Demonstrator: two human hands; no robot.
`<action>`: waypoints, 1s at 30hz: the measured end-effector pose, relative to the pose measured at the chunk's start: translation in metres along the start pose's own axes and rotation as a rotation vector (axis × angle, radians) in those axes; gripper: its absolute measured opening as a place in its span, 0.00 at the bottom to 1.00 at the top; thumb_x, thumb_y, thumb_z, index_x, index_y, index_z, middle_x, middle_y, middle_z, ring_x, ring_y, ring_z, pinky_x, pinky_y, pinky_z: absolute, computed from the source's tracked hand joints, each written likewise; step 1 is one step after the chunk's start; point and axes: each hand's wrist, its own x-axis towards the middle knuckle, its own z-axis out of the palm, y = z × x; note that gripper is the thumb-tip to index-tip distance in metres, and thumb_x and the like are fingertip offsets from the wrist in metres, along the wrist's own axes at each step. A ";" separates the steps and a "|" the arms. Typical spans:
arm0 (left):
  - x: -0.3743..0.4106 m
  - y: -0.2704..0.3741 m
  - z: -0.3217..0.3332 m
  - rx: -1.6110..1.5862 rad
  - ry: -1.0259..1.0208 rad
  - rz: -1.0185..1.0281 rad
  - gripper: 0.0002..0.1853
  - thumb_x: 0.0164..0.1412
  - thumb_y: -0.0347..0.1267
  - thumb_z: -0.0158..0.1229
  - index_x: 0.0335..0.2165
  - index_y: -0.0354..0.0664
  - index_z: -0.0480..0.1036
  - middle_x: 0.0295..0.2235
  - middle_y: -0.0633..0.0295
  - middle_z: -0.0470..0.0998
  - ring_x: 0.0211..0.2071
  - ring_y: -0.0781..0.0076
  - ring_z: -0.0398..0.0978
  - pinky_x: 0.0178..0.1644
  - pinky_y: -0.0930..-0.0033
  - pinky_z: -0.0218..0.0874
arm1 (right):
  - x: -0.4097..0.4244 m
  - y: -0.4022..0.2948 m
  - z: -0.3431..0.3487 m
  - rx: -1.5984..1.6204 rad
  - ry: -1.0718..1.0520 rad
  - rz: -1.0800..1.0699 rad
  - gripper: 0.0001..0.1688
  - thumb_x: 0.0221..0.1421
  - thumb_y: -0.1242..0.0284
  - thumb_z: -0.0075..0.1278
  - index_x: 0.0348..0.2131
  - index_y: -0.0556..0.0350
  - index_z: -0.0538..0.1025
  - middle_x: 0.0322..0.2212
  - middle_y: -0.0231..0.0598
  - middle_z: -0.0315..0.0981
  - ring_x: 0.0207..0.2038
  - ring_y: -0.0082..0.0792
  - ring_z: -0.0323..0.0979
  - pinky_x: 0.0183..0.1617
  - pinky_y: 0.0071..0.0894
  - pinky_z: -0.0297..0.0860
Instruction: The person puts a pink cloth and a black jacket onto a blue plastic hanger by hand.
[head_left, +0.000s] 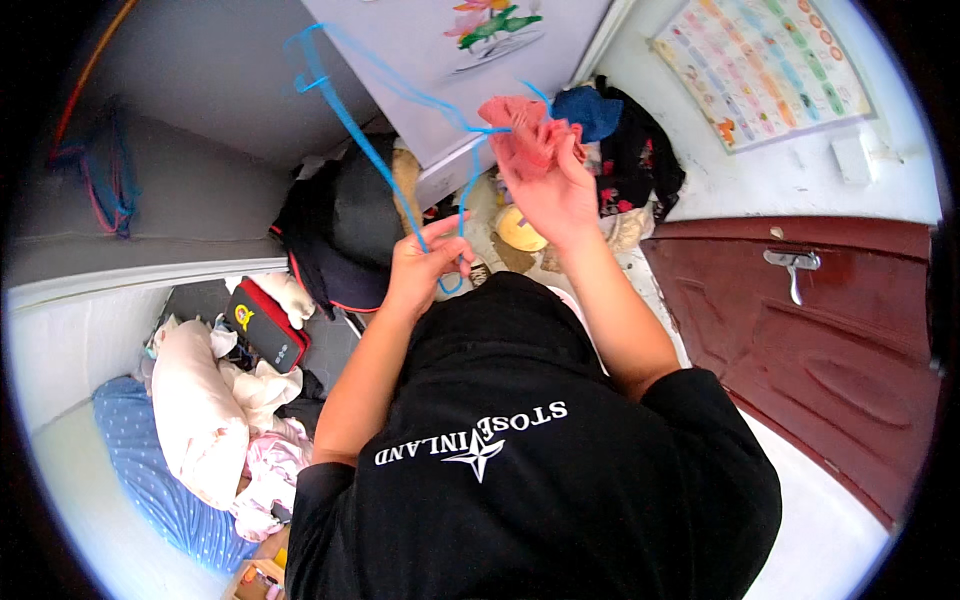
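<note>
A thin blue cord (358, 139) runs in a long loop from the upper left down to both hands. My left hand (431, 259) pinches the cord's lower part between thumb and fingers, and a short loop of it hangs beneath. Up and to the right, my right hand (551, 180) is raised with the palm turned up, holding a crumpled pinkish-red cloth (525, 135). Blue cord passes at this cloth, and a short length sticks up beyond it. The cloth is somewhat blurred, and it hides most of the right fingers. What holds the cord's upper end cannot be told.
A dark red door (825, 360) with a metal handle (793, 262) is on the right. Dark clothing (637, 150) is heaped beyond the right hand. A black padded seat or bag (364, 214) stands left of the left hand. Bedding and pillows (199, 412) lie at the lower left.
</note>
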 end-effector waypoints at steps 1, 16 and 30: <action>-0.002 0.005 -0.003 0.047 0.005 -0.016 0.22 0.64 0.24 0.59 0.56 0.33 0.71 0.31 0.56 0.81 0.27 0.72 0.77 0.35 0.70 0.71 | -0.002 -0.002 0.010 0.023 -0.053 0.027 0.25 0.65 0.64 0.54 0.58 0.49 0.69 0.59 0.33 0.68 0.60 0.35 0.66 0.65 0.40 0.63; -0.007 0.015 0.003 0.053 0.012 -0.027 0.22 0.65 0.25 0.58 0.57 0.34 0.71 0.28 0.60 0.79 0.25 0.75 0.74 0.31 0.72 0.68 | 0.031 0.021 -0.016 -0.274 0.171 0.247 0.21 0.63 0.64 0.57 0.53 0.47 0.74 0.48 0.34 0.78 0.51 0.32 0.74 0.58 0.36 0.69; -0.024 0.080 -0.025 0.290 -0.131 -0.198 0.22 0.62 0.25 0.60 0.55 0.34 0.74 0.25 0.60 0.79 0.20 0.76 0.73 0.26 0.75 0.64 | 0.037 -0.066 -0.005 -0.934 0.079 0.461 0.30 0.56 0.63 0.63 0.54 0.57 0.74 0.50 0.42 0.77 0.49 0.36 0.78 0.51 0.40 0.76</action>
